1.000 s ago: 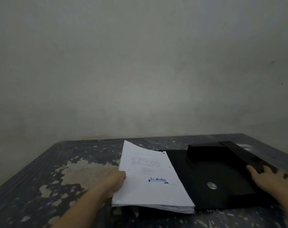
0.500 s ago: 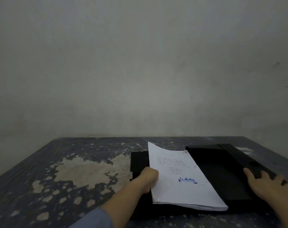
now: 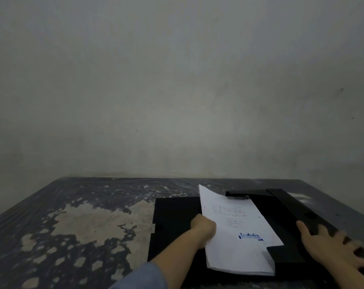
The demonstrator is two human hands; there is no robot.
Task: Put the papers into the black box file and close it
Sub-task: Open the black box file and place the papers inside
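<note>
A black box file (image 3: 175, 217) lies open on the table, its flat lid to the left and its tray with raised walls to the right. My left hand (image 3: 203, 227) grips the left edge of a white stack of papers (image 3: 237, 232) with a blue stamp. The stack is tilted, its right side inside the tray and partly behind the tray's near wall. My right hand (image 3: 331, 245) rests flat with fingers spread on the tray's right wall.
The table (image 3: 83, 222) is dark with worn pale patches across its left half. A plain grey wall (image 3: 177, 90) stands right behind the table's far edge. The table's right edge runs close past the box file.
My left hand has carried the papers rightward, from over the lid into the tray. My right hand has stayed on the tray's right wall.
</note>
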